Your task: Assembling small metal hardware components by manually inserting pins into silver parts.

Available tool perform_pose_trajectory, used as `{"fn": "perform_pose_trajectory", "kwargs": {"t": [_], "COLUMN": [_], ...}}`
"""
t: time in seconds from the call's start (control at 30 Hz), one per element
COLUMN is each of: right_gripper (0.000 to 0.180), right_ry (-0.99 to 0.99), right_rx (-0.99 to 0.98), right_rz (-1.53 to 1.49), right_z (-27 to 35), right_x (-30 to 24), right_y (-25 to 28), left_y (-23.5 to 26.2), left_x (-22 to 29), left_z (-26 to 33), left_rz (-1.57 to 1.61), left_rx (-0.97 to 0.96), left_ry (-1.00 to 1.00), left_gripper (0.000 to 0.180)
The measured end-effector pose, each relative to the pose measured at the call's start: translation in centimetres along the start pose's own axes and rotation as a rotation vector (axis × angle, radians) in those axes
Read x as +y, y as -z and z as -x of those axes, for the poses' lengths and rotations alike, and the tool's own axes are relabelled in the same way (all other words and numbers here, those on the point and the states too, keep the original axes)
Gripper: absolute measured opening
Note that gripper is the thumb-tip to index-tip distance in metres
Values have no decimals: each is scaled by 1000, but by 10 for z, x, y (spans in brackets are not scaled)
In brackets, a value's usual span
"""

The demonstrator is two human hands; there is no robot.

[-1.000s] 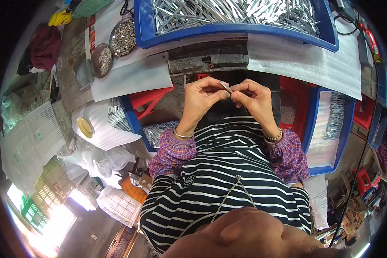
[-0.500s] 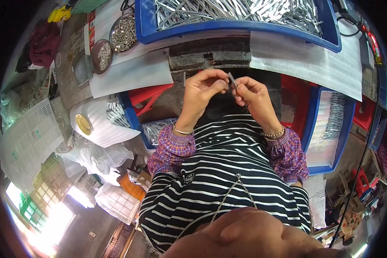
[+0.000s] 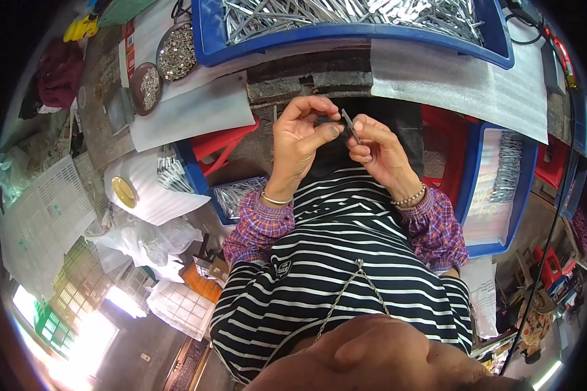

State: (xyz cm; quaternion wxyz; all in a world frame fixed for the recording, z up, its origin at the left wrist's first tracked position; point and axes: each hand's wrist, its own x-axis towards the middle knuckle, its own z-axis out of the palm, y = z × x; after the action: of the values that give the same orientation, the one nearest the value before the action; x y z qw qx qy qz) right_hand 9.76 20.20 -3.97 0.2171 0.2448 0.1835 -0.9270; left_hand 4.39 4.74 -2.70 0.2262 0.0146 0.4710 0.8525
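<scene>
My right hand pinches a slim grey metal piece between thumb and fingers, its tip pointing up and left. Close to that tip, my left hand has its thumb and forefinger curled toward each other. Whether a small part sits between them is too small to make out. Both hands are held above my lap, just short of the bench edge. Beyond them stands a blue bin heaped with similar long, shiny metal pieces.
Two round dishes, one brown and one dark, hold small metal parts at far left. A blue tray with lined-up metal pieces stands at right. Red stools flank my lap. A yellow round lid lies on white sheeting at left.
My right hand has drawn slightly down, and more of the metal piece shows above its fingers. My left hand has shifted a little left, its thumb and forefinger still near the tip.
</scene>
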Motion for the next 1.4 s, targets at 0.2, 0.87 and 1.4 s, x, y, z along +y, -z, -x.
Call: {"fn": "perform_pose_trajectory", "kwargs": {"t": [0.2,0.87,1.4], "right_gripper": [7,12,9], "right_ry": [-30,133,792], "right_rx": [-2,32,21], "right_rz": [-62,155,781], "right_z": [0,1,1], "right_x": [3,0,1], "right_y": [1,-6,-12], "left_y": [-3,-9,10], "left_x": [0,2,-3], "left_z": [0,7,3], "left_rz": [-84,-343,281], "left_rx": [-23,-131,-111], "left_ry": [-53,-261,-67], "left_gripper": [34,43,45]}}
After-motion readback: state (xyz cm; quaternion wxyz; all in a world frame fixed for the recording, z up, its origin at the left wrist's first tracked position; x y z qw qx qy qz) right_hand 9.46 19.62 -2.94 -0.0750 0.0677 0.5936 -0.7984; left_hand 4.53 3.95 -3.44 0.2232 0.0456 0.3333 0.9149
